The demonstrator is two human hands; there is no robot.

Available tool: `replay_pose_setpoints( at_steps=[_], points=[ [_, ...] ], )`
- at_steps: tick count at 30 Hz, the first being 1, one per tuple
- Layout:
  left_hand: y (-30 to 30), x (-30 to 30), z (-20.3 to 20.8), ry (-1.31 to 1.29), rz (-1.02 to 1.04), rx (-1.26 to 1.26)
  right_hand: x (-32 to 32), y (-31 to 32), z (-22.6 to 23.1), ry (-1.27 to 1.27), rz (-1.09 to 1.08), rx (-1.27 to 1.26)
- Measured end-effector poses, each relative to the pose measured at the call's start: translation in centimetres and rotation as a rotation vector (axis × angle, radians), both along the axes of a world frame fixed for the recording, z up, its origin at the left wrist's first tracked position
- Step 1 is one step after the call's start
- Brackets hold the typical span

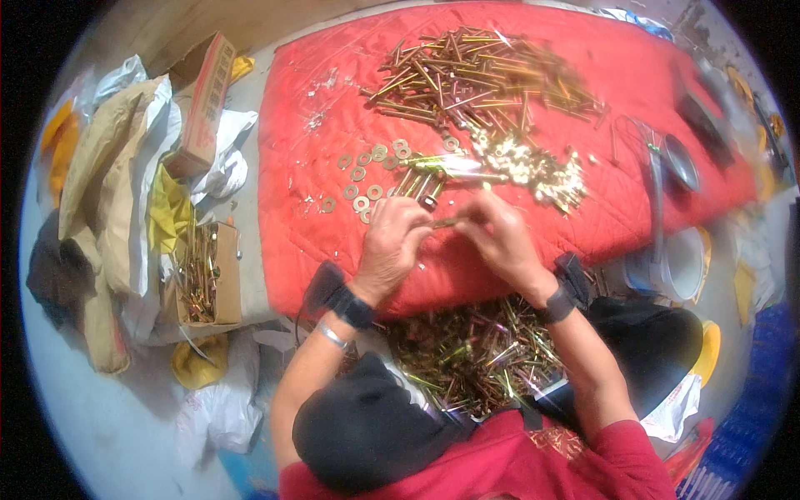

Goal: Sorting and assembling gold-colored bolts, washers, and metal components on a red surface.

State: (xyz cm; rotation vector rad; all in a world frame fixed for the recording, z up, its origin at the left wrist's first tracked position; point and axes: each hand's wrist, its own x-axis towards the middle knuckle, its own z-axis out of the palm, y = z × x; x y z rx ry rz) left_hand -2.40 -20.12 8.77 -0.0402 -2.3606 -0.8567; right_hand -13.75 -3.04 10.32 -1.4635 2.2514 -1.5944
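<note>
Far left: open box of bolts [200, 279]. Left hand [392, 242] and right hand [500, 237] both pinched shut on one brass-coloured bolt [444, 222], held over near edge of red mat [292, 208]. Bolt looks small, stiff, light, likely slippery; best gripped at ends. Washers [367, 179] just beyond.

Bolt heap [483, 75] behind washers [367, 179] on mat [633, 83]; open carton [204, 279] left.

L hand [393, 242] & R hand [498, 237] gripping one bolt [444, 222], over red mat [583, 100], washers [362, 179] nearby
</note>
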Motion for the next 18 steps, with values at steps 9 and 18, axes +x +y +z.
replay_pose_setpoints(
  at_steps=[9,18],
  points=[
    [0.9,3.0,2.6,-0.28,-0.574,1.388,4.0,0.4,4.8,-0.43,0.189,-0.281],
    [0.9,3.7,2.2,-0.43,-0.44,1.478,3.4,1.4,6.3,-0.093,0.16,-0.31]
  ],
)
